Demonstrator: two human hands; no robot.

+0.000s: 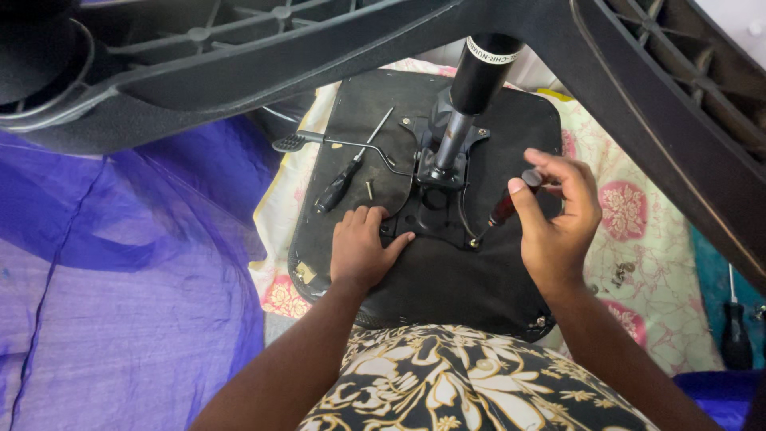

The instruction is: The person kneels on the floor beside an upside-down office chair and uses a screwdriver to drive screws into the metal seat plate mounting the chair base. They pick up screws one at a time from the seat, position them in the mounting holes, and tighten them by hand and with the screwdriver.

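The big black chair base (399, 48) hangs over everything, w/ its legs spread across the top. Under it lies the black seat bottom (447, 279), upside down on a flowered cloth (662, 239), w/ purple cloth (120, 279) to the left. A black pole (471, 96) stands up from the metal plate (435, 211) in the middle of the seat.

The left hand (361, 247) lies flat on the seat, touching the plate's edge, holding nothing. The right hand (558, 211) is closed around the top of a red-handled screwdriver (507, 206); its tip points down at a screw (474, 242) at the plate's corner.

A 2nd screwdriver (345, 177), black, lies on the seat near a thin bent lever (343, 144). 1 loose screw (369, 190) lies just beside it.

What could go wrong, I think: the tip may slip off the screw & poke the seat, since the tool leans. The loose screw could roll off the seat edge.

Room: tight above, bc a chair leg sits just over the right hand. More open space near the seat's front edge.
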